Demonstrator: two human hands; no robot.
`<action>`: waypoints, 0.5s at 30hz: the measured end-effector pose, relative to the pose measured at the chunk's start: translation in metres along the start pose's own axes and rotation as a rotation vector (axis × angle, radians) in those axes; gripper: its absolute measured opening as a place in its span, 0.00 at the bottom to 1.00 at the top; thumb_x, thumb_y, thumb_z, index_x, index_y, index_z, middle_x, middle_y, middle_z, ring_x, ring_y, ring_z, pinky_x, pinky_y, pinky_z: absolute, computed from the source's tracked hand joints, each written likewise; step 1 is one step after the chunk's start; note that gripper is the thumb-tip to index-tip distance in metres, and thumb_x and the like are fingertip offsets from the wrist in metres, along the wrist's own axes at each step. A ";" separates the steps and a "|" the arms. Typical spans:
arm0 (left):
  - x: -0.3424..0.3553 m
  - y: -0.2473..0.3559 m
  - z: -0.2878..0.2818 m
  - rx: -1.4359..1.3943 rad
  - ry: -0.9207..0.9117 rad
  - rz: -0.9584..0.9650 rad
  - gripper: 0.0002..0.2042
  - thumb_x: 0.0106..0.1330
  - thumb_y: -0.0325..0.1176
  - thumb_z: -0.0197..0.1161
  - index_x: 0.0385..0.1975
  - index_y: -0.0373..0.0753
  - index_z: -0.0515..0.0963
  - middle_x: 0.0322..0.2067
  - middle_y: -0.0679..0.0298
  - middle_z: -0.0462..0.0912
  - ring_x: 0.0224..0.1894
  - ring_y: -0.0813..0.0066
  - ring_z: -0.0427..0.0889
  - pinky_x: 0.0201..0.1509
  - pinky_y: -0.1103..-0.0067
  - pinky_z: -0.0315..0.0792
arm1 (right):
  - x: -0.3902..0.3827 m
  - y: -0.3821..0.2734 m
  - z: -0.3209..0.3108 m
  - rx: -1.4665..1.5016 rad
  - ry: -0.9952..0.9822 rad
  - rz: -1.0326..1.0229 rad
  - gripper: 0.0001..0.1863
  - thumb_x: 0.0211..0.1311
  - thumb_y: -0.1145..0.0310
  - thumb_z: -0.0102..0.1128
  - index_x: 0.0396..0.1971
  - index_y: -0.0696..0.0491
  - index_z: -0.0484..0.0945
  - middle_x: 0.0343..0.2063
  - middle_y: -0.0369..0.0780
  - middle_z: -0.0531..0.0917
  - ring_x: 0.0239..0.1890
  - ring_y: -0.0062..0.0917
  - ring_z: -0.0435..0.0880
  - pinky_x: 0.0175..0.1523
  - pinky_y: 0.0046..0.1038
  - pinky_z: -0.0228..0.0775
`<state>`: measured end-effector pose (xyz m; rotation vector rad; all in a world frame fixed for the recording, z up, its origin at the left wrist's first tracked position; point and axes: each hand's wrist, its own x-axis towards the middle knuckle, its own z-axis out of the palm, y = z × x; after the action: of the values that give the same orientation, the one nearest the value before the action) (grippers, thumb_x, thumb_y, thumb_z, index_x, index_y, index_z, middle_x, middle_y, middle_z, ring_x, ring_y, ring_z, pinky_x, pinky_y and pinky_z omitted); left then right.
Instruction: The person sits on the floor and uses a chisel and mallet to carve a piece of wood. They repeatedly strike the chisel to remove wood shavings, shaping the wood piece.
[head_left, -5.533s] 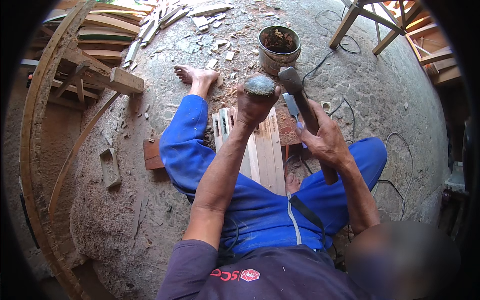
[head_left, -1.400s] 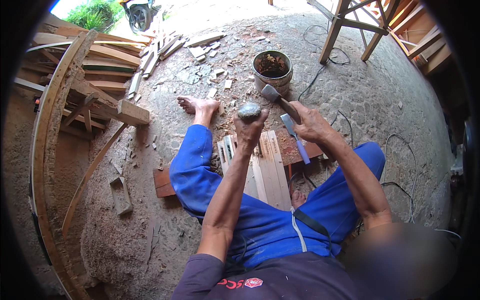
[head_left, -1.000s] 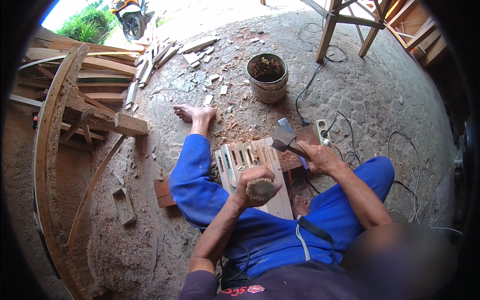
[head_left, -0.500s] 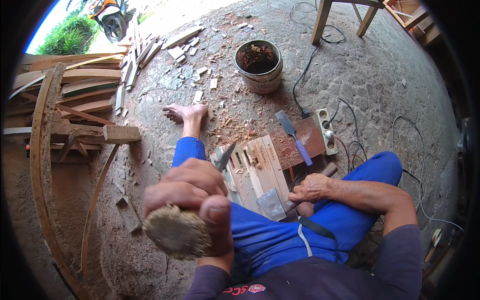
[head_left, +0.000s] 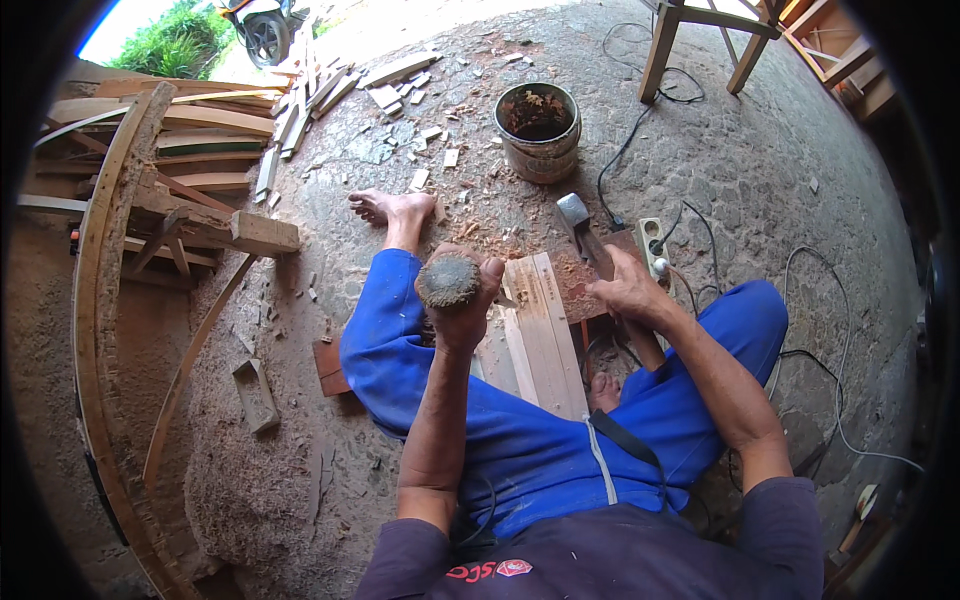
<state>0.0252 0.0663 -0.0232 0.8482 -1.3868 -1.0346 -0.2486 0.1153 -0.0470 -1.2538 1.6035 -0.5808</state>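
My left hand (head_left: 468, 318) is closed round a chisel whose worn, frayed wooden handle end (head_left: 448, 282) faces up. The hand hides most of the chisel's blade. Beneath it, pale wooden boards (head_left: 545, 345) lie side by side between my legs, with chips on them. To the right, my right hand (head_left: 632, 290) grips the wooden handle of a hammer. The grey metal hammer head (head_left: 573, 212) is raised beyond the hand, apart from the chisel.
A stained bucket (head_left: 538, 150) stands ahead. Behind the hammer is a reddish-brown board (head_left: 628, 243), beside a white power strip (head_left: 655, 250) with cables. Offcuts and shavings litter the floor. A curved wooden frame (head_left: 95, 290) stands left, and stool legs (head_left: 658, 55) are at upper right.
My left hand has moved away from the view and over the boards with the chisel. My right hand has lifted the hammer up and forward. The purple-handled chisel is now hidden.
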 end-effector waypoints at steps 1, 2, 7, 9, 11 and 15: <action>-0.001 0.000 0.006 -0.063 0.011 -0.067 0.09 0.64 0.26 0.72 0.34 0.36 0.75 0.26 0.67 0.77 0.25 0.80 0.75 0.32 0.80 0.73 | -0.011 -0.005 0.001 0.094 0.003 0.049 0.34 0.58 0.69 0.66 0.62 0.63 0.63 0.19 0.40 0.79 0.18 0.25 0.80 0.22 0.30 0.72; -0.002 0.001 0.009 -0.118 0.022 -0.137 0.09 0.63 0.28 0.74 0.32 0.36 0.77 0.26 0.69 0.77 0.26 0.82 0.74 0.33 0.80 0.72 | -0.020 -0.010 0.004 0.192 -0.001 0.097 0.35 0.59 0.70 0.67 0.64 0.63 0.62 0.19 0.39 0.78 0.16 0.22 0.78 0.20 0.27 0.71; 0.001 -0.020 0.011 0.013 -0.023 0.022 0.10 0.65 0.21 0.69 0.36 0.38 0.71 0.22 0.68 0.75 0.20 0.80 0.74 0.24 0.82 0.70 | -0.029 -0.005 0.006 0.363 -0.027 0.098 0.33 0.60 0.73 0.66 0.64 0.60 0.62 0.18 0.32 0.75 0.14 0.16 0.75 0.17 0.23 0.69; 0.002 -0.014 0.016 -0.023 -0.010 -0.007 0.10 0.65 0.21 0.69 0.35 0.38 0.72 0.22 0.68 0.75 0.20 0.80 0.75 0.24 0.83 0.69 | -0.031 -0.010 0.007 0.406 -0.017 0.134 0.30 0.60 0.73 0.65 0.62 0.59 0.64 0.19 0.31 0.74 0.14 0.15 0.74 0.17 0.22 0.70; 0.002 -0.012 0.018 -0.048 0.006 -0.023 0.10 0.65 0.22 0.70 0.35 0.38 0.72 0.22 0.68 0.76 0.20 0.81 0.75 0.24 0.83 0.69 | -0.030 -0.015 0.006 0.395 -0.017 0.120 0.28 0.60 0.73 0.65 0.59 0.58 0.66 0.19 0.31 0.74 0.14 0.15 0.74 0.17 0.22 0.70; 0.005 -0.008 0.024 -0.063 0.036 -0.044 0.10 0.64 0.23 0.71 0.34 0.38 0.73 0.21 0.69 0.76 0.21 0.82 0.75 0.24 0.83 0.69 | -0.025 -0.014 0.005 0.430 -0.014 0.113 0.25 0.60 0.72 0.65 0.56 0.57 0.67 0.21 0.32 0.74 0.14 0.14 0.73 0.17 0.22 0.70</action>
<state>0.0006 0.0619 -0.0280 0.8505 -1.3036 -1.0859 -0.2379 0.1346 -0.0277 -0.8405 1.4304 -0.7932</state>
